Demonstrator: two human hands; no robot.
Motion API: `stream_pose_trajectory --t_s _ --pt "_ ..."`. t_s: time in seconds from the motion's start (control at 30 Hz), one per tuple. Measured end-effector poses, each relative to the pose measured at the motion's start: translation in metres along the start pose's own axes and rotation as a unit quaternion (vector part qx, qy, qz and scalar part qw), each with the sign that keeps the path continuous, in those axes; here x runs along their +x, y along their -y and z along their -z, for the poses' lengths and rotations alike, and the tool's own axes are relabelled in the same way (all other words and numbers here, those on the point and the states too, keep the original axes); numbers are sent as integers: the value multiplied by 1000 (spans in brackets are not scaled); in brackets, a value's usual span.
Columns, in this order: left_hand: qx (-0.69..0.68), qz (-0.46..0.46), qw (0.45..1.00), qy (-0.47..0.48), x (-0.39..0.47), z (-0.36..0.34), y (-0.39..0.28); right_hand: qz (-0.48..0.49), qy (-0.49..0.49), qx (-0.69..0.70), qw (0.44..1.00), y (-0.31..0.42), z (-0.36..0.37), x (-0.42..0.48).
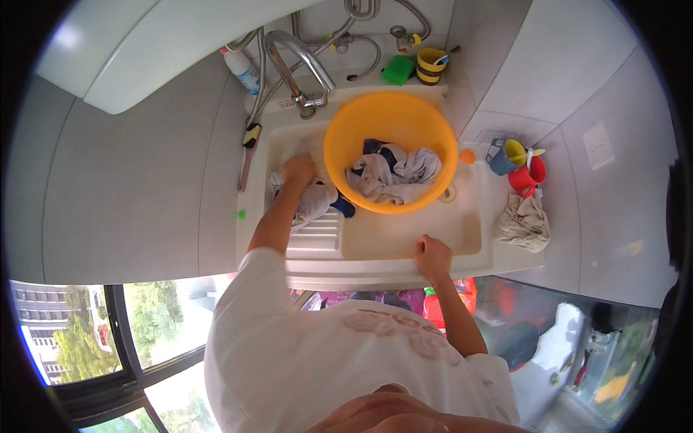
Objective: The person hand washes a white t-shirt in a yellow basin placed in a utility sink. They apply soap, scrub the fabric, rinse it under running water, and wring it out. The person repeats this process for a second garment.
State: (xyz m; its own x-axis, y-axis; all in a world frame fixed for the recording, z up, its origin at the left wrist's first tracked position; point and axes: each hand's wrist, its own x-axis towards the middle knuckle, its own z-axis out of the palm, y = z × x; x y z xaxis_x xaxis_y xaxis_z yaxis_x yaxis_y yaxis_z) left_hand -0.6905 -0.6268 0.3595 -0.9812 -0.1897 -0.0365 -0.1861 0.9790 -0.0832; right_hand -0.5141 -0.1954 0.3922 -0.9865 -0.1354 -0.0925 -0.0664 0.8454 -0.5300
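My left hand (299,170) is over the left side of the sink, at a bunched white-and-navy garment (316,201) on the ribbed washboard (314,238). Its fingers are blurred and partly hidden, so their grip does not show. A dark blue end of the cloth reaches toward the basin. My right hand (435,254) is curled into a fist at the front rim of the cream sink (400,238), with nothing seen in it. Between and beyond my hands, a yellow-orange plastic basin (391,116) stands in the sink, holding crumpled pale and dark blue clothes (398,170).
A chrome faucet (303,57) rises behind the basin. Left lies a scrub brush (249,157); a bottle (241,70) stands behind it. Back right are a green sponge (398,70) and a striped cup (431,66). Two mugs, one red (528,176), and a cloth (523,223) sit right.
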Motion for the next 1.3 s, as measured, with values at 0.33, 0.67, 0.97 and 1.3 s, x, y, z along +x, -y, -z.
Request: stream_pose_trajectory --t_s 0.33,0.67,0.97,1.3 --pt "-110 -112 985 -77 -89 44 -36 -23 16 -10 1000 -9 5 4" --pt "1 28 993 -118 -6 14 -21 -17 16 -4 1000 -3 3 1" --pt "-103 -152 983 2 -136 45 -46 -33 -4 14 999 -2 4 7" --pt "-55 -49 997 -38 -58 36 -36 -20 -6 -4 1000 -11 3 6"
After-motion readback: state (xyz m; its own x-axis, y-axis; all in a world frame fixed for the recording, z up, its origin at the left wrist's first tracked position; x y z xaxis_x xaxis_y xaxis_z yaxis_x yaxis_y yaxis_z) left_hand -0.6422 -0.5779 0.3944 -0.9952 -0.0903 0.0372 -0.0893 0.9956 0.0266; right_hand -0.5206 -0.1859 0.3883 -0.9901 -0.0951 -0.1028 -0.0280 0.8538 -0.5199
